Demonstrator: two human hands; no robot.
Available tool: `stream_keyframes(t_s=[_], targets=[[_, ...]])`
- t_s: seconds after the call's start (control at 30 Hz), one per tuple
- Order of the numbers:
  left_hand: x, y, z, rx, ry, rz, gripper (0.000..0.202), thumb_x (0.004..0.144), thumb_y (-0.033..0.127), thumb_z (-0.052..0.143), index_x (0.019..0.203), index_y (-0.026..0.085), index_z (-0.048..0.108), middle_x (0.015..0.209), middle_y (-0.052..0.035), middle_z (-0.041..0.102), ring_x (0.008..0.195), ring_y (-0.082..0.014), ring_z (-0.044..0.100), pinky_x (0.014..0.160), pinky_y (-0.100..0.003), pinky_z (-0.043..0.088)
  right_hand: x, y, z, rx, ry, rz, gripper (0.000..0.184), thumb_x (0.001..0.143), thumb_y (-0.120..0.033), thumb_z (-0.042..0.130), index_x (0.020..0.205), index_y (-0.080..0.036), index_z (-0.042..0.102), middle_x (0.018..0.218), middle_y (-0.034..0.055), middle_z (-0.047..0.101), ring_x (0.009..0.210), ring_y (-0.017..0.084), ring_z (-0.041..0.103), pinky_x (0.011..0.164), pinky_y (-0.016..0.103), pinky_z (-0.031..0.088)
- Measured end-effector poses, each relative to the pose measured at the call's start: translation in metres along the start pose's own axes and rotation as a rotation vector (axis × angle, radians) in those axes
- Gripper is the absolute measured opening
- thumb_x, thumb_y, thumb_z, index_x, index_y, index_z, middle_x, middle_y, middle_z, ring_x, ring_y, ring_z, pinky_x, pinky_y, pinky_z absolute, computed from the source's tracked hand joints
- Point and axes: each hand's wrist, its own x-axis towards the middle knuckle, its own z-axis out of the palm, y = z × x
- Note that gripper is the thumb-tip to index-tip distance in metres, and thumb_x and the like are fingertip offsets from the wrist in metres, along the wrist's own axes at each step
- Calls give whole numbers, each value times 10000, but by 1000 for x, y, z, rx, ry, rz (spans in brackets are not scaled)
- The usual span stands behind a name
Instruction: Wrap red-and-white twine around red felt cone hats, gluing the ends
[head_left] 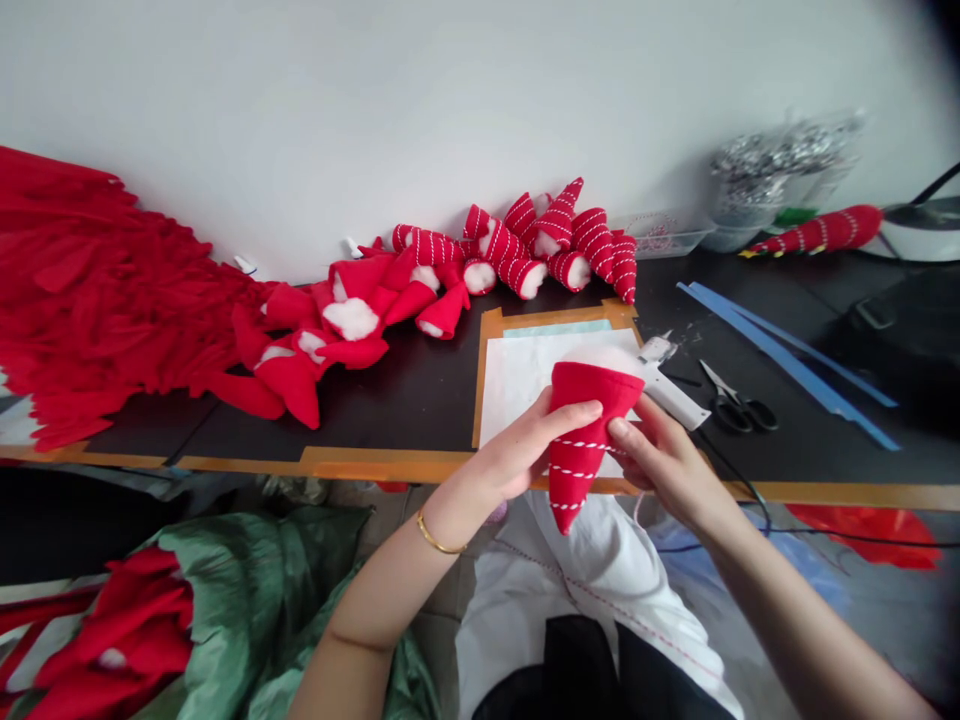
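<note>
The left hand [517,450] and right hand [660,460] pinch a red felt cone [592,400] from opposite sides, fingers curled against the felt. It hangs point down just past the counter's [420,400] front edge, above the person's lap, with white running stitches around its lower part. White stuffing [607,356] fills the wide top end. A gold bangle [439,535] circles the left wrist.

The step in hand appears to be shaping or checking this stuffed cone, and its open end looks like the part needing attention. The next move calls for keeping that end upright so the filling stays seated. A white hot glue gun [671,385] lies just beyond the right hand, on a sheet of white paper [540,380]. Black-handled scissors [739,405] and blue strips [787,360] lie to the right. A row of striped red felt cones [540,245] lines the back of the counter, and a mass of red felt fringe [97,290] spreads across the upper left of the frame.
</note>
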Motion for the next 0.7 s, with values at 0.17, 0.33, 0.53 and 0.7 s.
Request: stream_keyframes(t_s=[0.17,0.33,0.53,0.7], targets=[[2,-1,-2,111,5,25,382,811,413,785,1098,199,650,1020,-55,709,892,-204,656,776,-299,504,2,4,1,104,-59,115,491,764,-639,768,821,-220,520,521,-121,290,414,46,190,376,185,142],[-2,-8,-13,93,-36,-1,548,829,672,667,1140,223,623,1087,-92,697,965,-250,678,785,-347,539,5,3,1,248,95,137,471,760,-592,784,764,-232,480,525,-124,253,425,42,141,378,174,107],[-16,-12,-19,280,-313,-162,595,842,762,551,908,202,742,811,-76,711,786,-243,687,668,-307,490,3,3,4,235,132,133,524,735,-612,790,688,-244,419,483,-118,271,382,45,197,353,183,150],[-20,-16,-26,248,-381,-196,584,890,728,513,1017,209,751,922,-89,718,814,-208,663,726,-304,479,4,2,4,278,193,104,508,733,-580,807,711,-242,429,499,-126,265,396,38,166,360,178,126]])
